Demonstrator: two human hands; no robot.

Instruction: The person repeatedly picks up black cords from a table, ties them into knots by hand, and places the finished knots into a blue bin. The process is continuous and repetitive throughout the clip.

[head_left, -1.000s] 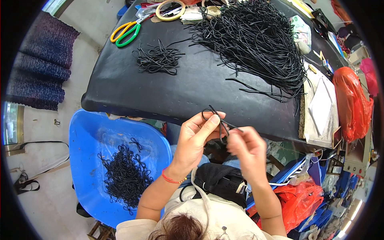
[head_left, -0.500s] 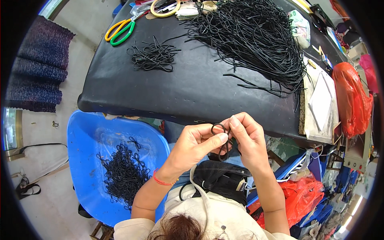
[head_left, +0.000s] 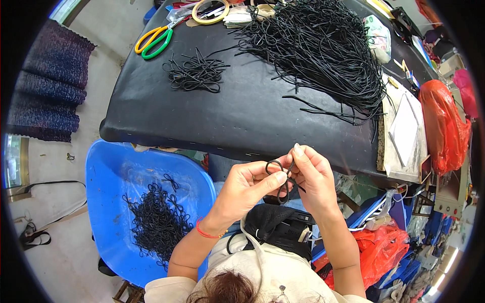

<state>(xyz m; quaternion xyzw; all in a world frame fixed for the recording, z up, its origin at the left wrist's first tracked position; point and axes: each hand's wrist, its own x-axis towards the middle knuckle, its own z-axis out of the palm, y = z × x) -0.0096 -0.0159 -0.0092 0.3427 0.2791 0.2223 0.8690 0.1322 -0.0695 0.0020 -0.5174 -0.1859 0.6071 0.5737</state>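
Both hands meet just in front of the table's near edge, pinching one black cord [head_left: 279,194] between them. My left hand [head_left: 252,184] is closed on the cord, thumb pressed against the fingers, where a loop stands up and another hangs below. My right hand [head_left: 312,174] pinches the same cord with thumb and forefinger; a short end sticks out beneath it. On the black-covered table [head_left: 212,116] lie a big heap of black cords [head_left: 318,50] and a small bundle of cords [head_left: 197,73] to its left.
A blue tub [head_left: 106,202] at the lower left holds a pile of looped black cords [head_left: 159,222]. Scissors [head_left: 154,41] with yellow and green handles and a tape roll [head_left: 210,11] lie at the table's back left. Red plastic bags [head_left: 444,126] are on the right.
The loops have shifted in my fingers: the upper one is wider, and a cord end now shows below my right hand. Both hands stay in nearly the same place.
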